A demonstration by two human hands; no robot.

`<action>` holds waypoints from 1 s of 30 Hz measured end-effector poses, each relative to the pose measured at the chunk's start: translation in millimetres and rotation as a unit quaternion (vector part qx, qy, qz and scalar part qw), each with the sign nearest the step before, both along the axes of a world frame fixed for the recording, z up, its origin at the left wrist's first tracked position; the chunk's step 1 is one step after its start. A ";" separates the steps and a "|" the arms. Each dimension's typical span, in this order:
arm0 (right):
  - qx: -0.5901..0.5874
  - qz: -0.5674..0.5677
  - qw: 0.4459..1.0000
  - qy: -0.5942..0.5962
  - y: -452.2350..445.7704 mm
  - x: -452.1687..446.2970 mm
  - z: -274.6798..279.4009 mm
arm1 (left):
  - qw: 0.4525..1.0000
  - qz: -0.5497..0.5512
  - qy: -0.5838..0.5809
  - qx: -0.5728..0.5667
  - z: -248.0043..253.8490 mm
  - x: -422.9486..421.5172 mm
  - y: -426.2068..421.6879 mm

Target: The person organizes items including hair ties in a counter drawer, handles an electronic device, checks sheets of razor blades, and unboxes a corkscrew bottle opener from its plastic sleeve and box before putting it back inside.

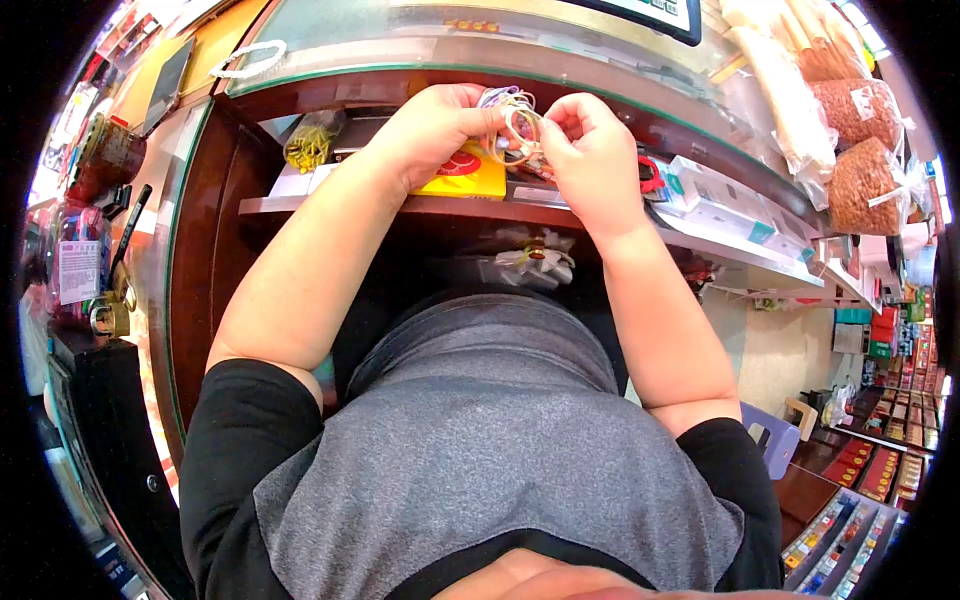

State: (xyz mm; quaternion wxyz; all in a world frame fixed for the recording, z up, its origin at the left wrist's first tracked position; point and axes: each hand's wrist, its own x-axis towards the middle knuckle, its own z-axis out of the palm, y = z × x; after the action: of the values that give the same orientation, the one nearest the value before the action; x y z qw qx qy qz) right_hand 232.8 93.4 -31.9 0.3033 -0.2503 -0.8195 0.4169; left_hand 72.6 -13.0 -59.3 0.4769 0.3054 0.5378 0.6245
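Both of my hands are raised over the shelf under the counter edge, close together. My left hand (440, 128) is closed round a loose bundle of thin elastic bands (510, 102) in white, purple and beige. Some of the loops hang out past its fingertips. My right hand (592, 150) is pinched at the right side of the same loops, thumb against fingers. Just below my left hand, a yellow box (468, 182) with a red oval lies on the shelf (275, 204). Small items behind the loops are partly hidden.
A clear bag of yellow things (312, 143) lies on the shelf's left. White boxes (735, 205) and a red-black item (652, 177) are at right. The glass counter (400, 60) bears a white ring (248, 60). Bags of brown granules (860, 185) stand far right.
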 end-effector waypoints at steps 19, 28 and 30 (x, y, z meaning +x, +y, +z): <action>0.223 0.019 0.954 -0.201 49.2 10.5 -16.3 | 0.999 0.006 0.032 -0.015 10.2 6.2 -3.9; 0.219 0.132 0.880 -0.400 40.9 -16.5 -24.4 | 0.999 0.033 0.014 -0.013 5.4 4.8 -2.1; 0.214 0.133 0.874 -0.415 43.1 -16.4 -22.4 | 1.000 0.029 0.001 -0.005 1.9 4.0 -0.5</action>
State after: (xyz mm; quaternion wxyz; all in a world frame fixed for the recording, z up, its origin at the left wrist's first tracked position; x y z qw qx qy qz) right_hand 216.5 136.5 -54.3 -0.0765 -0.2179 -0.9648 0.1260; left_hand 76.6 -13.6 -57.4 0.4597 0.2875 0.5502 0.6351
